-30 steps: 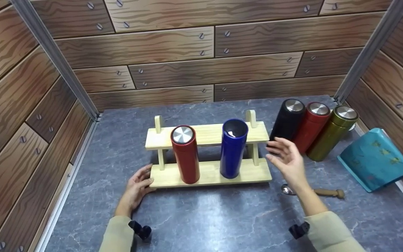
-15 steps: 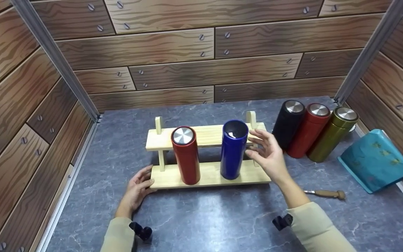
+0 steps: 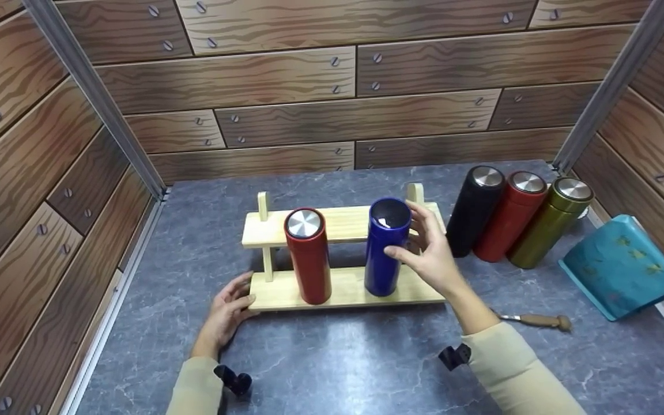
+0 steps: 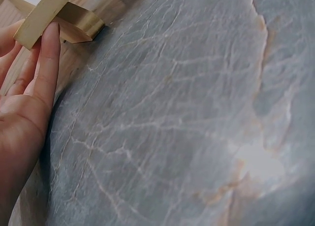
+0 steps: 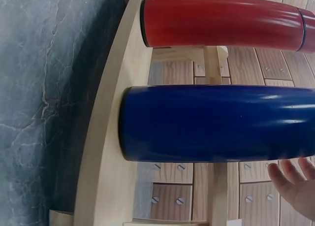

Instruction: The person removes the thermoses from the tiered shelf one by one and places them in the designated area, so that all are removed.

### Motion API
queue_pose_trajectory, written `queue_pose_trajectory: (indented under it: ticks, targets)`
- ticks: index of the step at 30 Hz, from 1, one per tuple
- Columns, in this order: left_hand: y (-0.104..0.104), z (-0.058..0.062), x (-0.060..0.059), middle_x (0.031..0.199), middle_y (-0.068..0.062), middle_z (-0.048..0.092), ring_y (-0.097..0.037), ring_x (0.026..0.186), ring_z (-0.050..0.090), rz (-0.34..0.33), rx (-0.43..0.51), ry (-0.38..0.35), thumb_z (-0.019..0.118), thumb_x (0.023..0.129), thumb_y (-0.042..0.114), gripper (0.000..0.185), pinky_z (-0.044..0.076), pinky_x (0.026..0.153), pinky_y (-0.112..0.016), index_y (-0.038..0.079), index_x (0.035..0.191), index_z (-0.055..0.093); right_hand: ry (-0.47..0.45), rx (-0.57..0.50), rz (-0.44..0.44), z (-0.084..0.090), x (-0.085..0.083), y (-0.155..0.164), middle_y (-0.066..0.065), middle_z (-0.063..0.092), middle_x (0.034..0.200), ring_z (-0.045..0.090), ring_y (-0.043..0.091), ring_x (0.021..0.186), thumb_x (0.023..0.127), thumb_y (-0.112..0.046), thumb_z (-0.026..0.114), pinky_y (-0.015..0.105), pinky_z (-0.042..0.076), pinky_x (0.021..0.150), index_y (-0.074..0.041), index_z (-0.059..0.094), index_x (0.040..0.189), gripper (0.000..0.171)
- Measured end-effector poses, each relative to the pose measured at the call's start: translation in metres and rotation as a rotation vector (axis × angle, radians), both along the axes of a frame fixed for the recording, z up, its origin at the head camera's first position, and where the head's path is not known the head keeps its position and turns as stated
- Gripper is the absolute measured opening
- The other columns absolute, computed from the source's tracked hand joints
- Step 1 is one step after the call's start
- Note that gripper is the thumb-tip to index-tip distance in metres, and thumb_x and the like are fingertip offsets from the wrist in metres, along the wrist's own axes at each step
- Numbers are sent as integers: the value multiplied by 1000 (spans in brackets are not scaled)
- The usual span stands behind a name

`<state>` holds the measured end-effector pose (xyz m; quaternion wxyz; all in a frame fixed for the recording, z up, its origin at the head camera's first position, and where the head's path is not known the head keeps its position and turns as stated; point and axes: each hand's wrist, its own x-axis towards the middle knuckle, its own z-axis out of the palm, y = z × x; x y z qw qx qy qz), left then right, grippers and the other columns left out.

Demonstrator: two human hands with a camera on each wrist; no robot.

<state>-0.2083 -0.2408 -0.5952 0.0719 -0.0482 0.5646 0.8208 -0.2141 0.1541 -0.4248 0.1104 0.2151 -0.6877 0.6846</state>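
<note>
In the head view, a wooden two-tier rack (image 3: 347,282) carries a red thermos (image 3: 309,262) and a blue thermos (image 3: 383,262), both upright on its lower shelf. The blue one's top is dark with a bright glint. My left hand (image 3: 228,311) holds the lower shelf's left end, as the left wrist view also shows on the board end (image 4: 42,16). My right hand (image 3: 433,256) is at the blue thermos's upper right, thumb overlapping its front, fingers loosely curved beyond. From the right wrist, fingertips (image 5: 285,174) appear right at its side.
Right of the rack stand a black thermos (image 3: 476,210), a second red thermos (image 3: 510,216) and an olive-green thermos (image 3: 551,222). A teal bag (image 3: 623,268) lies farther right. A wooden-handled utensil (image 3: 539,321) lies partly behind my right forearm.
My right hand has moved left from beside the black thermos to the blue thermos. My left hand stays at the rack's left end, and the rack and thermoses stand as before.
</note>
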Motion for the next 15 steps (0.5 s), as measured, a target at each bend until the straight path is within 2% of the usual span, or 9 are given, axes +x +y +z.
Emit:
queue_pose_trajectory:
  ticks: [5, 11, 15]
  targets:
    - [0, -1, 0, 121, -15, 51, -27, 96, 58, -2, -4, 6, 61, 83, -5, 57, 52, 73, -41, 4, 137, 43, -35, 18, 8, 13, 5, -5, 25, 45, 127, 45, 43, 116, 70, 13, 73, 34, 46, 89, 4, 29, 139, 82]
    - [0, -1, 1, 122, -15, 50, -27, 95, 57, -3, -7, 12, 62, 83, -4, 57, 52, 71, -39, 5, 136, 44, -42, 19, 3, 17, 5, -8, 20, 47, 129, 47, 35, 117, 70, 11, 74, 37, 45, 91, 2, 30, 139, 82]
    - [1, -1, 0, 123, -16, 49, -28, 94, 57, 2, 1, 10, 62, 83, -5, 57, 51, 69, -38, 4, 136, 43, -22, 18, 13, 18, 4, -10, 21, 48, 128, 47, 37, 117, 71, 11, 73, 37, 45, 91, 5, 30, 138, 80]
